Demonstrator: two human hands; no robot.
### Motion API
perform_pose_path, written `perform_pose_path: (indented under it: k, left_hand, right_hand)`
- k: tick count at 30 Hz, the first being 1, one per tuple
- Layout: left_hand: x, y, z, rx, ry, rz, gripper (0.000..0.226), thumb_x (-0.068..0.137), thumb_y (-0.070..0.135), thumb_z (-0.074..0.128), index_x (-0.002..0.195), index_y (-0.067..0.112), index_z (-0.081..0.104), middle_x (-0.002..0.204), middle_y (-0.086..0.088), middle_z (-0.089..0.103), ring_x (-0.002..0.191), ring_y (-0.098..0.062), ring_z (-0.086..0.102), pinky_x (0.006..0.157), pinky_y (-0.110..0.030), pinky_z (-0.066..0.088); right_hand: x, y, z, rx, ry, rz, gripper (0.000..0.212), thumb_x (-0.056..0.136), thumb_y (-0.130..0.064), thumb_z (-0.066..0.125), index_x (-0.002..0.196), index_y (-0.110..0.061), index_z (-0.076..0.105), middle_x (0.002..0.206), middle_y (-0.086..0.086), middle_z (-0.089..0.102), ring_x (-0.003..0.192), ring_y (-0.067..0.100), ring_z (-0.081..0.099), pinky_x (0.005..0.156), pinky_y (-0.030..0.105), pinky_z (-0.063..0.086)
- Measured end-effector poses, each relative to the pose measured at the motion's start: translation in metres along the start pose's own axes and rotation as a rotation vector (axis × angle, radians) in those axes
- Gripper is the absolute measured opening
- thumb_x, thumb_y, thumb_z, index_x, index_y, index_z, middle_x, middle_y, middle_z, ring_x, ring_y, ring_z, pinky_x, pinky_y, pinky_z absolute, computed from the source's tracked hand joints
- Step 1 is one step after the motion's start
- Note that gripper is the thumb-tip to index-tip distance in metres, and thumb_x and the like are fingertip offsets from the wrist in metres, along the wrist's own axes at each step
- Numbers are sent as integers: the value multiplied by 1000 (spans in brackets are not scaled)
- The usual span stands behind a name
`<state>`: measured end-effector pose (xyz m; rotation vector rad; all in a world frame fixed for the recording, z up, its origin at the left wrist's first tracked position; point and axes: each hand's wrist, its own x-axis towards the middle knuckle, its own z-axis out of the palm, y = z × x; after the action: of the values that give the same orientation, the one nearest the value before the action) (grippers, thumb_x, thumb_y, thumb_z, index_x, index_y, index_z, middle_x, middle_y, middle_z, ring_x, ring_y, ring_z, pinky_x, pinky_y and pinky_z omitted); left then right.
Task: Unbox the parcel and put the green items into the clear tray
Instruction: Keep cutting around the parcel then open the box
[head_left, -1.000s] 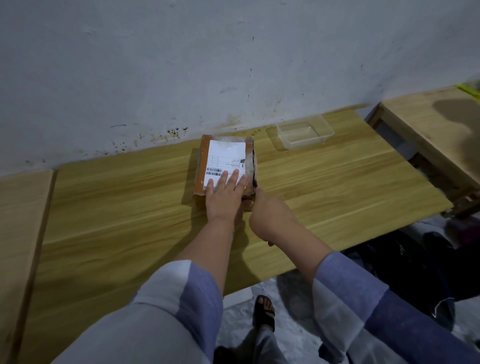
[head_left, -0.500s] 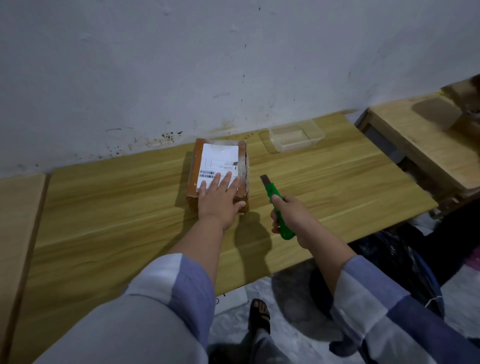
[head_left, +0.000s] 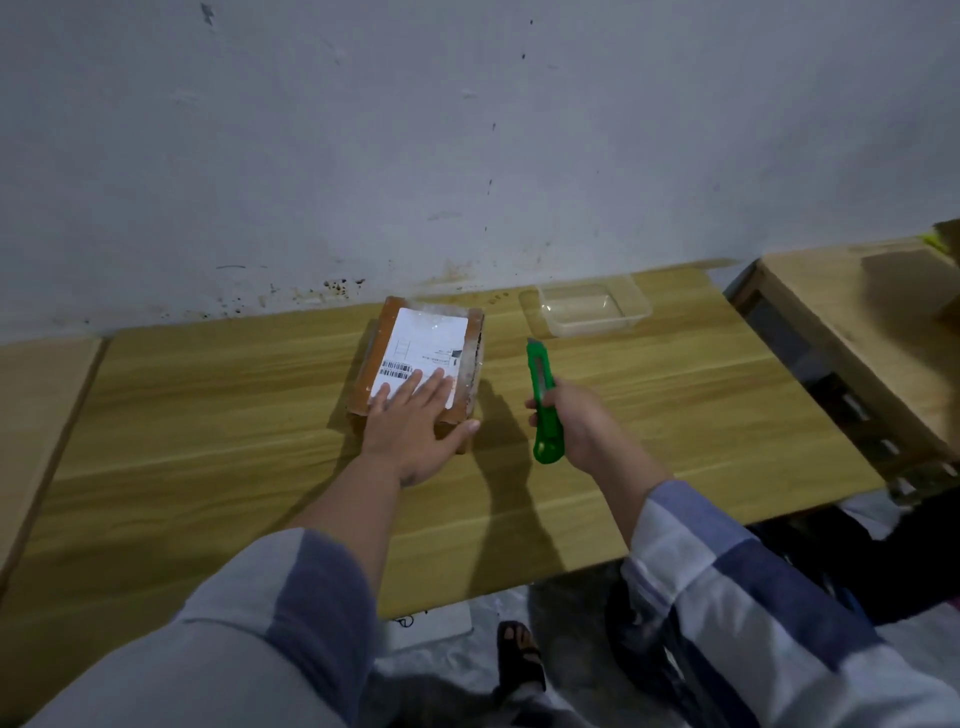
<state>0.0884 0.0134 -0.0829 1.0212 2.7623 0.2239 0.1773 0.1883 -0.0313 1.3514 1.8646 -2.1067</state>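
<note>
A small brown cardboard parcel (head_left: 384, 343) with a white shipping label lies on the wooden table (head_left: 208, 426) near the wall, still closed. My left hand (head_left: 415, 421) rests flat on its near end with straight fingers. To the right of the parcel my right hand (head_left: 576, 421) grips a green utility knife (head_left: 543, 400), its tip pointing away from me and clear of the box. The clear tray (head_left: 639, 306) stands empty at the back right of the table, beyond the knife.
The wall runs along the table's far edge. A second wooden table (head_left: 857, 322) stands to the right across a narrow gap. Another wooden surface (head_left: 36, 395) adjoins on the left. My sandalled foot (head_left: 519, 654) and a white sheet lie on the floor below.
My right hand drew back from the parcel's right edge and now holds the green knife upright beside the box. My left hand stays flat on the parcel.
</note>
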Motion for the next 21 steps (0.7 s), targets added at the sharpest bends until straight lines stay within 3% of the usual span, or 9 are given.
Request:
perform_pose_path:
  k: [2,4,7,11,16,21]
  left_hand:
    - [3,5,-2,-63,136,-45,75,88,71,18,150,29,20,157,7,24,146,-14,15,118,-44,11]
    - [12,11,-5,-84,229,-71,71,89,69,21,148,29,27,154,6,33,143,-15,23,116,-43,15]
    - [33,14,-9,-70,130,-136,79,86,75,15,152,31,14,160,8,11,148,-12,1,118,-48,-3]
    - [48,12,1,31,63,-184,98,71,88,1,152,33,0,160,11,-11,145,-9,-20,111,-52,-17]
    - [51,7,11,82,133,-210,93,73,87,3,151,36,2,159,15,-9,144,-6,-19,115,-53,-12]
    - [50,9,9,75,201,-186,86,79,80,19,151,34,18,160,13,5,146,-7,-6,115,-52,-7]
  right_hand:
    - [15,-7,-3,1,-49,-9,43,94,-3,32,134,-12,44,85,5,59,69,17,51,64,31,40]
    - [33,-15,-5,-35,-41,-17,46,90,-4,41,135,-13,43,91,9,63,76,21,53,68,33,40]
    - [61,-24,-4,-183,50,-93,47,86,-12,59,130,-19,44,100,8,59,77,20,54,67,32,44]
    - [100,-30,5,-451,139,-316,36,85,-13,61,121,-14,55,107,12,64,73,23,62,64,36,54]
    - [147,-33,17,-813,190,-438,38,87,-18,57,124,-11,57,120,15,59,105,33,59,89,40,51]
    - [167,-30,33,-934,209,-496,35,91,-21,51,124,-13,55,122,15,52,108,34,54,94,42,47]
